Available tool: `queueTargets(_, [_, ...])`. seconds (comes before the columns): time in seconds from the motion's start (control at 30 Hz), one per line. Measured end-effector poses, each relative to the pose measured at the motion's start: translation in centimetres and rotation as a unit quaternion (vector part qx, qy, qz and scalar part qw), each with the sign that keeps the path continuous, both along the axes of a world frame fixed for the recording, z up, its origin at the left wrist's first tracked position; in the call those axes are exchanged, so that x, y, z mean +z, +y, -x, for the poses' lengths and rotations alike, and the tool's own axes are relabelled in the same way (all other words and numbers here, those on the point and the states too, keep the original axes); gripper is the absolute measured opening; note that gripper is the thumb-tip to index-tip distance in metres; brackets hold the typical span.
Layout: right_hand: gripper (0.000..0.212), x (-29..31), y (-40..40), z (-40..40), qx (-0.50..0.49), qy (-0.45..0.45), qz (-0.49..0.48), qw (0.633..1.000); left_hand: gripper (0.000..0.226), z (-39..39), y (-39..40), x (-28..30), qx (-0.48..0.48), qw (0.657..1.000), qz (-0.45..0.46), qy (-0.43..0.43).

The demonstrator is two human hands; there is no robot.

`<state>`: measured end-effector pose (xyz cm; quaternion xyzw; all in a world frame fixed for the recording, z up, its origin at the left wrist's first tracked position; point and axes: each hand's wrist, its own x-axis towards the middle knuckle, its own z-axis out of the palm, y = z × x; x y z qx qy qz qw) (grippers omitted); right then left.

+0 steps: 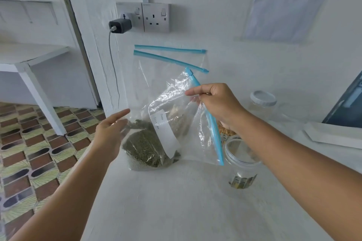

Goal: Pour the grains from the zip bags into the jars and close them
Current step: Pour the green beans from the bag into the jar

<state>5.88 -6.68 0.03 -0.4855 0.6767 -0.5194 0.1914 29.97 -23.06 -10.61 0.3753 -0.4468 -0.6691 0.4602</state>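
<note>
Presently we find the work at the bag-handling stage, with no pouring under way. The right hand [217, 103] pinches a clear zip bag [188, 123] by its upper edge, thumb and curled fingers closed on the plastic just beside the blue zip strip [212, 123], and the bag hangs tilted with the strip running down its right side. We cannot tell whether this bag is sealed, nor how much it holds; some pale grain shows through it, but that may lie behind. The left hand [110, 133] holds nothing, its fingers straight and loosely together, reaching toward the second bag [145, 146], which rests on the counter [176, 201] against the wall with green grains [143, 148] in its bottom and its two blue strips apart at the top, so it stands unsealed. An uncapped jar [242, 160] stands just right of the lifted bag and looks nearly bare inside. A second jar [264, 103], lidded, stands further back, well apart. In our judgement the step in hand is picking and readying a bag for the uncapped jar. The next move calls for the left hand to take the other side of the bag, and for one corner of its mouth to be brought over the jar rim before tipping.
</note>
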Motion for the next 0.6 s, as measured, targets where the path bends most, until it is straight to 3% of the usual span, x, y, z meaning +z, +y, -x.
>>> queueTargets(0.2, [0.048, -0.6, 0.1, 0.7, -0.024, -0.049, 0.031, 0.998, 0.030, 0.3, 0.4, 2.0, 0.023, 0.996, 0.086, 0.009])
queueTargets(0.43, [0.049, -1.5, 0.6, 0.9, -0.023, -0.056, 0.000, 0.998, 0.024, -0.4, -0.3, 0.3, 0.020, 0.998, 0.052, 0.002])
queueTargets(0.6, [0.053, -0.9, 0.0, 1.1, -0.045, -0.067, 0.038, 0.996, 0.025, -0.4, -0.5, 1.5, 0.068, 0.990, 0.123, 0.008])
